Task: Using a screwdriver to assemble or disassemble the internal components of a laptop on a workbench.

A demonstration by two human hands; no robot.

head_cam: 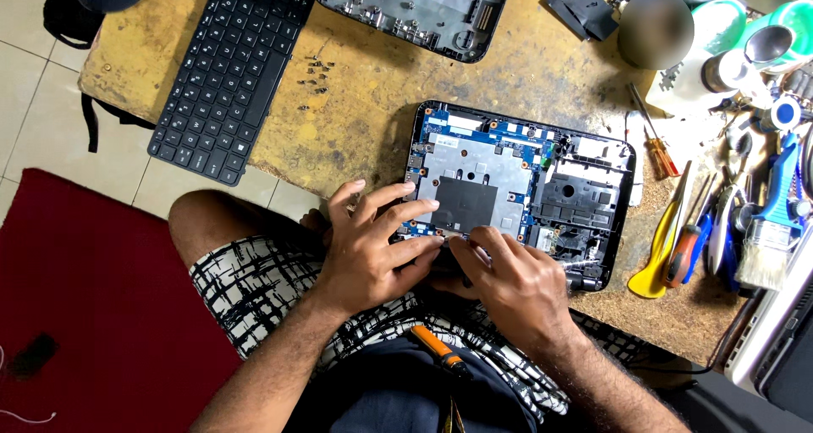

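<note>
A detached black keyboard lies on the worn yellow desk, loose screws beside it; a paintbrush and screwdrivers lie at the far right.

This looks like a small electronics repair workshop. A worn, stained desk carries an opened laptop base, a detached keyboard, loose screws, and a clutter of screwdrivers, a brush and other hand tools.

There is one view only, from a camera on the person's head, looking almost straight down and close in. It takes in the worn table, both hands, the lap below and a strip of floor at the left.
</note>
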